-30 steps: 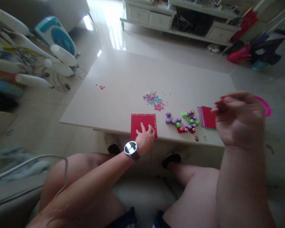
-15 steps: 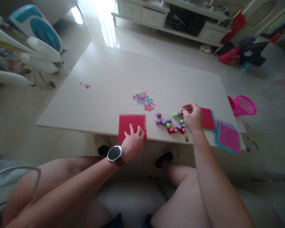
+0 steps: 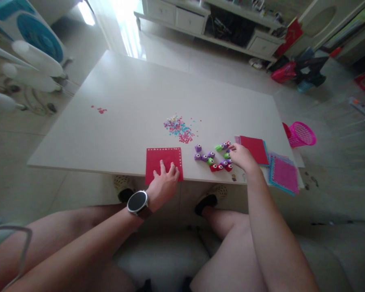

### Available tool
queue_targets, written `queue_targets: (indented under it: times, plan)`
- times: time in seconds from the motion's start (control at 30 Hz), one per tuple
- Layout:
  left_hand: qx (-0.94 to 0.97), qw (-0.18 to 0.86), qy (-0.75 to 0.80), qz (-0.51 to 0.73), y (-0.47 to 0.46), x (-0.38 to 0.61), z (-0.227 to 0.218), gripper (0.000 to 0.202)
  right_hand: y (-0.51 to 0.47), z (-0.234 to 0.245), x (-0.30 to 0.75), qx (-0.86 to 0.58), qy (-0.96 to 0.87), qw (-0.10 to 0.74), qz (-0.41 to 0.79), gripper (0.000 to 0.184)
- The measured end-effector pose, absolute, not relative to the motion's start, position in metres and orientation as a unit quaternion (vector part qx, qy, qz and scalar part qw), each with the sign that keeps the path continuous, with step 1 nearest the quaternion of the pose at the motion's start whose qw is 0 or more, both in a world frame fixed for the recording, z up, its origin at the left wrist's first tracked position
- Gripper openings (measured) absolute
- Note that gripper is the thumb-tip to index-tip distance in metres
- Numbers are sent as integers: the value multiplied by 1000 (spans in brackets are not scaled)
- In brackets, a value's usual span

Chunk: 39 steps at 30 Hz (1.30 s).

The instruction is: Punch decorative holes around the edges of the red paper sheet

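My left hand (image 3: 164, 181), with a watch (image 3: 137, 202) on its wrist, lies open and flat on the near edge of a red paper square (image 3: 161, 157) with a row of small holes along its top and right sides. To its right, a cluster of small purple, green and red punches (image 3: 211, 159) sits at the white table's (image 3: 124, 93) front edge. My right hand (image 3: 242, 157) rests on the right side of that cluster. Its fingers curl down among the punches, and what they grip is hidden.
A heap of coloured paper bits (image 3: 179, 127) lies behind the punches, and a few red bits (image 3: 101, 110) lie far left. Red sheets (image 3: 255, 149) and pink-and-blue sheets (image 3: 282, 174) are stacked at the right. A pink basket (image 3: 302, 136) stands on the floor, a fan (image 3: 39, 40) at the left.
My right hand dropped from close to the camera down onto the punches, then shifted slightly lower. My left hand stayed flat on the red square. The view swung a little.
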<state>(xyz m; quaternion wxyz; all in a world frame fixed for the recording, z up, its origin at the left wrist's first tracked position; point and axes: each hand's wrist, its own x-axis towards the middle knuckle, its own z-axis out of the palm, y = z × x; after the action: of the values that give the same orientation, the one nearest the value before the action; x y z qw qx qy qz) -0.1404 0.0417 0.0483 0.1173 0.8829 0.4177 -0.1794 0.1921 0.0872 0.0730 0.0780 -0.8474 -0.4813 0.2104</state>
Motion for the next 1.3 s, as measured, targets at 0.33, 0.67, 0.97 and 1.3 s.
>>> queue_targets:
  times: [0.33, 0.67, 0.97, 1.3]
  plan:
    - [879, 133, 428, -165, 40, -142, 48, 68, 87, 70, 181, -805, -511, 63, 295, 42]
    - [879, 115, 425, -184, 42, -140, 54, 64, 93, 60, 181, -772, -564, 32, 290, 40]
    - [880, 121, 422, -180, 42, -142, 51, 66, 87, 55, 169, -768, -598, -19, 229, 45]
    - [876, 141, 435, -152, 45, -142, 56, 54, 90, 60, 157, -783, -569, -26, 248, 33]
